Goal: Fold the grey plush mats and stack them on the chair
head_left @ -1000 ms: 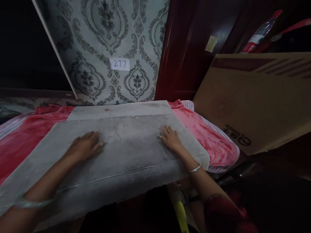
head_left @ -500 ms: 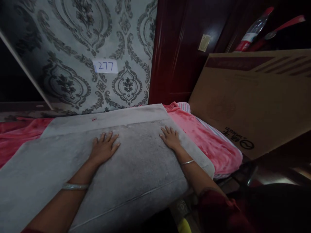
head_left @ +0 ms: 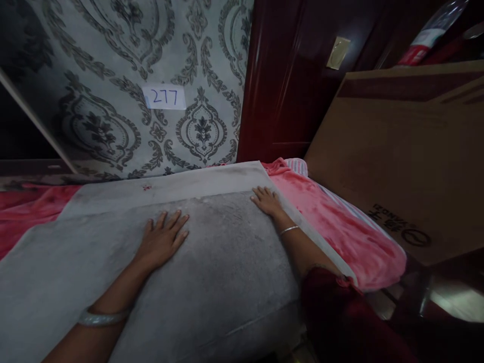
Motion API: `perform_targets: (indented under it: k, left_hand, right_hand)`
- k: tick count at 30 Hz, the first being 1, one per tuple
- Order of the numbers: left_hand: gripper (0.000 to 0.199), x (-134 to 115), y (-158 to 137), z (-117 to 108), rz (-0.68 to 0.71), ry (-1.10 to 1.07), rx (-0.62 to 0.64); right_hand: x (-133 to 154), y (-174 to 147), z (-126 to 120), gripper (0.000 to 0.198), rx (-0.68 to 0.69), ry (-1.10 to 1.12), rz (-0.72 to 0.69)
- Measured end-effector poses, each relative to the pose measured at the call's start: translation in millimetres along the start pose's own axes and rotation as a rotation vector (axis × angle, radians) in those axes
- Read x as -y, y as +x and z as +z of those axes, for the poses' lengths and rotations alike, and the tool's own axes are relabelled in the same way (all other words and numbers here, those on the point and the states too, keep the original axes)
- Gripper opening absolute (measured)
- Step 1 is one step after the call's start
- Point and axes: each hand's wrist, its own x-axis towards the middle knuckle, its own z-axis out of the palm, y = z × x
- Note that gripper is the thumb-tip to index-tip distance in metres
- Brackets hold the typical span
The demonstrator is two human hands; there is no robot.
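A grey plush cloth (head_left: 223, 257), which looks like a blanket, lies spread before me with a paler band along its far edge. My left hand (head_left: 161, 242) rests flat on it left of the middle, fingers spread. Farther right, my right hand (head_left: 267, 201) lies on the same cloth close to its right edge, palm down and fingers apart. Neither hand grips anything. Beneath the grey cloth, a pink plush cover (head_left: 328, 217) shows on the right and at the far left.
A large cardboard box (head_left: 401, 161) leans at the right, with a plastic bottle (head_left: 434, 33) behind it. The patterned wall (head_left: 196, 65) carries a paper label (head_left: 165, 97) reading 277. Beside it stands a dark red wooden panel (head_left: 280, 85). A dark screen (head_left: 26, 131) is at the left.
My right hand has shifted slightly toward the far right of the grey cloth. My left hand stays flat in nearly the same place. The view has moved a little closer.
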Motion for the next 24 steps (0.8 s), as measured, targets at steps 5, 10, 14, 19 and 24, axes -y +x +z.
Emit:
perform_targets:
  k: [5, 10, 14, 19, 24]
  left_hand:
    - [0.060, 2.5, 0.5, 3.4, 0.010, -0.002, 0.000]
    - [0.061, 3.8, -0.8, 5.2, 0.015, 0.000, 0.002]
    - [0.061, 5.1, -1.2, 6.2, 0.015, -0.020, -0.012]
    - [0.060, 8.7, 0.0, 10.2, 0.027, -0.040, -0.049]
    - [0.060, 10.8, 0.7, 14.0, 0.021, -0.022, -0.049]
  right_hand:
    - [-37.2, 12.8, 5.4, 0.059, -0.077, -0.009, 0.133]
    - [-59.7, 33.7, -7.2, 0.048, -0.136, 0.085, 0.206]
    - [-72.0, 49.6, -19.5, 0.039, -0.146, 0.217, 0.280]
    - [-84.2, 50.1, -21.2, 0.031, -0.195, 0.372, 0.280]
    - [-84.6, 45.5, -5.3, 0.031, -0.312, 0.414, 0.320]
